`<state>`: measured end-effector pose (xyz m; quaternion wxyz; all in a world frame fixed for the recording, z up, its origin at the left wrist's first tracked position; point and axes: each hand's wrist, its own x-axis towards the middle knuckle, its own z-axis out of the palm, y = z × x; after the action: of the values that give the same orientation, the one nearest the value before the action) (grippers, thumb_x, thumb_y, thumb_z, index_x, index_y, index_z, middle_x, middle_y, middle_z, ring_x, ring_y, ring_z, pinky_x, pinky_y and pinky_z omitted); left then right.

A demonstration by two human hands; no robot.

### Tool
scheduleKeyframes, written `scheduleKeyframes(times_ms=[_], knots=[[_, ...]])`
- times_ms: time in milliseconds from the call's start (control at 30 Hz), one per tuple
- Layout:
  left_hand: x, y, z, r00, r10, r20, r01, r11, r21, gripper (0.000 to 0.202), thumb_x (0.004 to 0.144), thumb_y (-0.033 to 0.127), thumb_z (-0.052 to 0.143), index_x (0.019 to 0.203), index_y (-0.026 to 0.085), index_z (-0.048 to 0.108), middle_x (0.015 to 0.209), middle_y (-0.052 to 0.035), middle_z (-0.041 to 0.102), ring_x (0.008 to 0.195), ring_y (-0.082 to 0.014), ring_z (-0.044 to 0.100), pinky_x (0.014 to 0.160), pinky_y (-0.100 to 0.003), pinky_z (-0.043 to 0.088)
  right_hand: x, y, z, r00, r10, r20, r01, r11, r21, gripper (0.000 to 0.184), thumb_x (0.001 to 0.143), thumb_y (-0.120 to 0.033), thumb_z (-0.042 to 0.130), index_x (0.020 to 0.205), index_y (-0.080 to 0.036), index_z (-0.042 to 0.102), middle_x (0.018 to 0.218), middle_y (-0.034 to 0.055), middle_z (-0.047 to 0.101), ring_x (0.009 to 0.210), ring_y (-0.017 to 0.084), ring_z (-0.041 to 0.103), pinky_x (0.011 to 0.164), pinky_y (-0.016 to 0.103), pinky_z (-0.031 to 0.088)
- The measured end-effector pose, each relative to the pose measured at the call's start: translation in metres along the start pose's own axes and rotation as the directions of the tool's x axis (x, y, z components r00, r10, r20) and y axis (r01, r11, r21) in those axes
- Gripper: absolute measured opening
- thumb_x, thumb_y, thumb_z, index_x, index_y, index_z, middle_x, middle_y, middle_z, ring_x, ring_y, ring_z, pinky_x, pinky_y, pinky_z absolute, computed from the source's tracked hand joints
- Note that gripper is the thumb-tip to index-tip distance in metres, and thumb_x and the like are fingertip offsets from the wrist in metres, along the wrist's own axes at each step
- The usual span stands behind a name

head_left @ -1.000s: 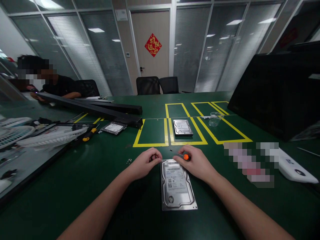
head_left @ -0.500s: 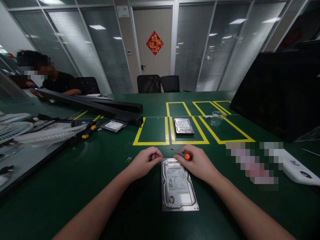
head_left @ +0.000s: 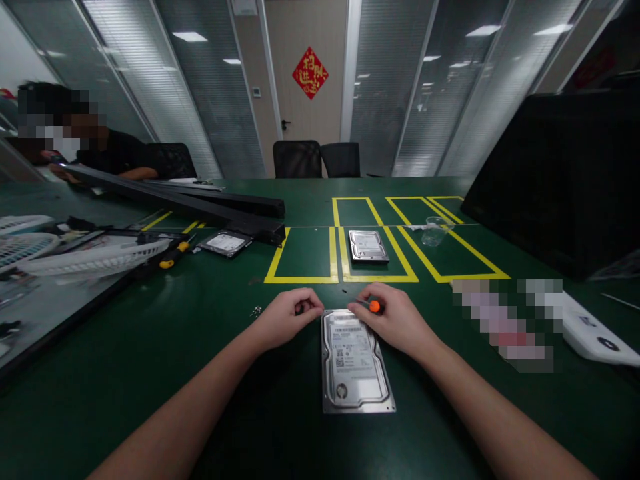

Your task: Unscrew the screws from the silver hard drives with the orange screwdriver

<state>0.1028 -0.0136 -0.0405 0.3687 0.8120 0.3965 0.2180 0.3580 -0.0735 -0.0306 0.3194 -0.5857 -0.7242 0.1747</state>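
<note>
Gripping an orange-handled screwdriver (head_left: 375,306) in my right hand (head_left: 393,312), I am facing the near hard drive (head_left: 354,363), lying label-up on the green table (head_left: 280,427). My left hand (head_left: 290,317) is resting curled by the drive's far-left corner; whether it is holding anything, I cannot tell.

Office-type room, fitted as a small electronics workshop. Glass partitions (head_left: 390,87) with slatted blinds, one pale door (head_left: 330,107) bearing a red diamond-shaped sign (head_left: 311,73), and black chairs (head_left: 297,160) denote the office; a green table (head_left: 273,413), marked with yellow outlines (head_left: 300,279), carries hard drives (head_left: 357,367), a yellow-handled tool (head_left: 176,255) and small metal pieces (head_left: 256,311), denoting the workshop.
</note>
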Motion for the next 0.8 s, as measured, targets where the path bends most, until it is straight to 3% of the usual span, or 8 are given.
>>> scheduleKeyframes(times_ms=[167, 333, 433, 533, 633, 700, 800], knots=[[-0.001, 0.002, 0.0, 1.0, 0.003, 0.005, -0.003, 1.0, -0.025, 0.018, 0.093, 0.033, 0.065, 0.092, 0.017, 0.074, 0.08, 0.0003, 0.065, 0.071, -0.0147, 0.052, 0.066, -0.027, 0.038, 0.0, 0.002, 0.002, 1.0, -0.011, -0.014, 0.011, 1.0, 0.011, 0.022, 0.093, -0.041, 0.072, 0.083, -0.022, 0.069, 0.085, 0.003, 0.072, 0.082, 0.022, 0.066, 0.075, 0.034, 0.045], [-0.001, 0.003, -0.001, 1.0, -0.017, 0.001, 0.017, 1.0, -0.026, 0.017, 0.093, 0.032, 0.067, 0.093, 0.017, 0.075, 0.081, 0.0002, 0.067, 0.072, -0.0146, 0.053, 0.067, -0.027, 0.038, -0.001, -0.003, -0.002, 0.999, 0.023, -0.033, -0.022, 1.0, 0.012, 0.026, 0.092, -0.042, 0.07, 0.079, -0.022, 0.059, 0.078, 0.0003, 0.063, 0.073, 0.02, 0.058, 0.069, 0.034, 0.04], [-0.001, 0.003, -0.002, 1.0, -0.02, 0.006, 0.02, 1.0, -0.022, 0.016, 0.093, 0.03, 0.067, 0.094, 0.017, 0.075, 0.083, -0.0002, 0.068, 0.074, -0.0151, 0.055, 0.069, -0.027, 0.04, -0.003, -0.007, -0.006, 0.998, 0.062, -0.017, -0.059, 0.99, 0.129, 0.011, 0.091, -0.026, 0.063, 0.095, -0.024, 0.053, 0.082, -0.002, 0.059, 0.071, 0.018, 0.055, 0.067, 0.032, 0.04], [0.0, 0.0, -0.002, 1.0, -0.011, 0.008, 0.011, 0.999, -0.046, 0.015, 0.093, 0.029, 0.068, 0.098, 0.017, 0.076, 0.085, -0.0008, 0.069, 0.076, -0.0156, 0.057, 0.07, -0.027, 0.042, -0.006, -0.007, -0.011, 0.995, 0.099, -0.022, -0.088, 0.952, 0.292, 0.017, 0.09, -0.014, 0.051, 0.102, -0.026, 0.048, 0.085, -0.0028, 0.057, 0.074, 0.017, 0.056, 0.069, 0.032, 0.043], [0.0, -0.004, -0.001, 1.0, 0.009, 0.0, -0.009, 0.997, -0.076, 0.014, 0.092, 0.024, 0.069, 0.101, 0.016, 0.075, 0.091, -0.0024, 0.072, 0.081, -0.0161, 0.061, 0.075, -0.028, 0.046, -0.005, -0.01, -0.023, 0.996, 0.07, -0.058, -0.041, 0.915, 0.402, 0.008, 0.097, -0.028, 0.056, 0.105, -0.025, 0.054, 0.084, -0.0014, 0.058, 0.074, 0.018, 0.058, 0.068, 0.033, 0.047], [0.001, -0.007, -0.001, 1.0, 0.022, 0.005, -0.021, 0.995, -0.093, 0.016, 0.09, 0.02, 0.07, 0.104, 0.015, 0.076, 0.096, -0.0037, 0.073, 0.085, -0.0165, 0.063, 0.079, -0.028, 0.048, -0.001, -0.017, -0.037, 0.991, 0.043, -0.124, 0.016, 0.896, 0.445, 0.021, 0.094, -0.038, 0.068, 0.107, -0.023, 0.062, 0.09, 0.0023, 0.064, 0.075, 0.019, 0.063, 0.069, 0.035, 0.052], [0.0, -0.009, -0.001, 0.999, 0.029, 0.026, -0.026, 0.992, -0.12, 0.019, 0.09, 0.019, 0.071, 0.108, 0.014, 0.075, 0.099, -0.005, 0.074, 0.087, -0.0169, 0.064, 0.081, -0.028, 0.05, 0.011, -0.033, -0.057, 0.962, 0.023, -0.273, 0.099, 0.9, 0.424, 0.03, 0.087, -0.039, 0.08, 0.11, -0.023, 0.069, 0.102, 0.0069, 0.073, 0.087, 0.022, 0.071, 0.081, 0.039, 0.058]])
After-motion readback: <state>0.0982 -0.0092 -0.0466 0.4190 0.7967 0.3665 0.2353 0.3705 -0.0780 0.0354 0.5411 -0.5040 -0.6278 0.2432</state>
